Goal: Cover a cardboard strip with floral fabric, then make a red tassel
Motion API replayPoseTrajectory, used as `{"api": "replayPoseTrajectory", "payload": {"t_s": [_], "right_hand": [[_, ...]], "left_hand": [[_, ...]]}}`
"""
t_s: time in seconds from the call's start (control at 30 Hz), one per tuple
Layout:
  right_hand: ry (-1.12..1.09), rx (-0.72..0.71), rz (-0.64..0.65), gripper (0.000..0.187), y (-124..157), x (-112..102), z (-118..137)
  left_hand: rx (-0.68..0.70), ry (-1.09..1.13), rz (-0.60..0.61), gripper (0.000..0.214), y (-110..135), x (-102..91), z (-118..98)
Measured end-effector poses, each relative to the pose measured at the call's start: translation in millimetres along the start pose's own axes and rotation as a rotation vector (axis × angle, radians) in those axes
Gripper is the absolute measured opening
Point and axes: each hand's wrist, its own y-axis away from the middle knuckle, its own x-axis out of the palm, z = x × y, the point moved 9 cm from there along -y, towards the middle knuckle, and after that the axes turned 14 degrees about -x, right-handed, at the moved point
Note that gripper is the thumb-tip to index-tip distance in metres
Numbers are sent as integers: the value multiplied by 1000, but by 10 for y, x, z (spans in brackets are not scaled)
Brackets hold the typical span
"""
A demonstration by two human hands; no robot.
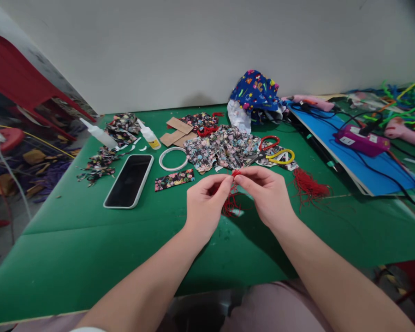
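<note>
My left hand [207, 198] and my right hand [266, 191] meet over the green table, thumbs and forefingers pinched on the top of a red thread tassel [231, 205]. Its loose strands hang down between my palms. Just beyond my fingers lies a heap of floral fabric [224, 145]. Scissors [280, 157] with one red and one yellow handle rest on the heap's right side. To the right of my right hand is a bundle of red threads [309, 184]. A small floral strip [174, 180] lies left of my left hand.
On the green table [90, 258] a phone [129, 180], a roll of white tape [173, 159], glue bottles [148, 136] and brown card pieces [178, 132] lie to the left. A blue folder [359, 152] carries a purple box [361, 139] with black cables. Blue patterned cloth [255, 92] stands at the back.
</note>
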Motion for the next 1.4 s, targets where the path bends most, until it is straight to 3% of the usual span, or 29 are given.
{"api": "replayPoseTrajectory", "payload": {"t_s": [0.77,1.4], "right_hand": [[118,-42,13,13,-1,-11,67],[80,-67,-16,8,-14,-23,90]], "left_hand": [[1,-57,7,14,11,24,-8],[-23,-18,32,12,14,31,7]]}}
